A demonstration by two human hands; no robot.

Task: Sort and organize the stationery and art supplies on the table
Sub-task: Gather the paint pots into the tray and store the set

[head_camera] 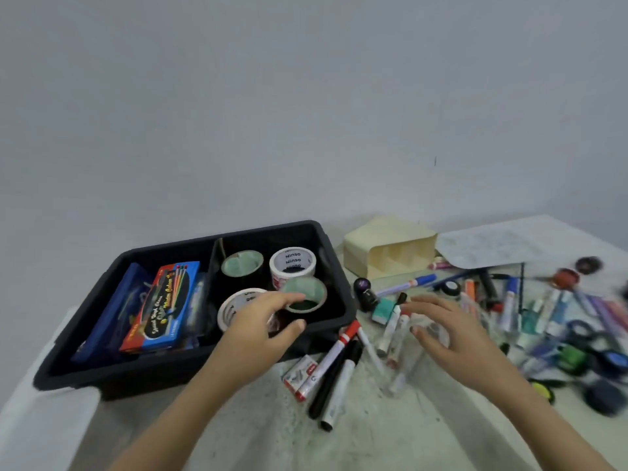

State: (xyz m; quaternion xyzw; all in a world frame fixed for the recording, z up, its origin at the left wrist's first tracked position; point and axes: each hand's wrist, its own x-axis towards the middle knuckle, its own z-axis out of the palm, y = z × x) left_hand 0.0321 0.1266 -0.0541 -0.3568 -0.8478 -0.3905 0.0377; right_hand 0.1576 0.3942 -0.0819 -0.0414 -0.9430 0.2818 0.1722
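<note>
The table (272, 436) ran up to a bare grey wall at twelve o'clock. A black bin (190, 379) sat at ten o'clock from the person. Its left section held a box of coloured pencils (163, 307) and its right section held four rolls of tape.

The left hand (261, 321) hovered over the near right part of the bin with fingers loosely spread and thumb apart, gripping nothing. Its fingertips lay at the rim of a green-lined tape roll (316, 287), though blur hid whether they touched. A white tape roll (293, 263) stood just beyond, at twelve o'clock from that hand.

The right hand (452, 331) was at one o'clock, fingers wide, over a clear cup (402, 372) holding markers; contact could not be told. Loose markers (339, 355) lay between the hands, just beside the bin. A cream organiser (387, 246) lay on its side at one o'clock near the wall, and a heap of pens (543, 307) spread at two o'clock.
</note>
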